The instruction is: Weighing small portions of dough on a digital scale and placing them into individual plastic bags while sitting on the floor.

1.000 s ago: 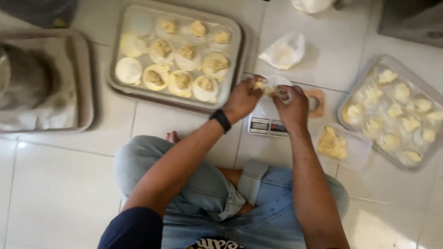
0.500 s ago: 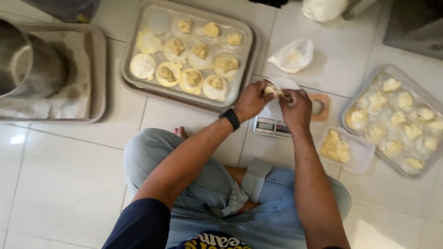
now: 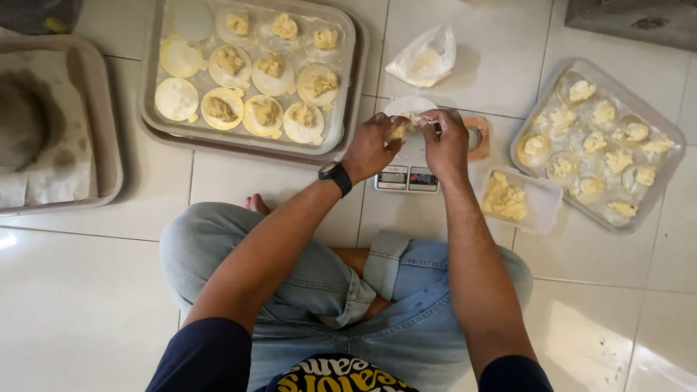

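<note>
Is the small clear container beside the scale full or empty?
Partly full: the small clear container holds a yellowish dough lump covering only its left half.

Home kitchen floor: tiles [image 3: 87, 305], dough trays [image 3: 348, 87]

The dough piece [image 3: 398, 131] is a small, pale yellow lump, soft and uneven in shape. It sits pinched between the fingertips of the left hand [image 3: 372, 147] and the right hand [image 3: 446, 139], which meet over it from either side. A thin, stretched bit of it runs across toward the right fingers. It is held just above the scale [image 3: 407, 176], a small white kitchen scale with a round pale platform, flat on the tiled floor in front of the crossed legs.
</note>
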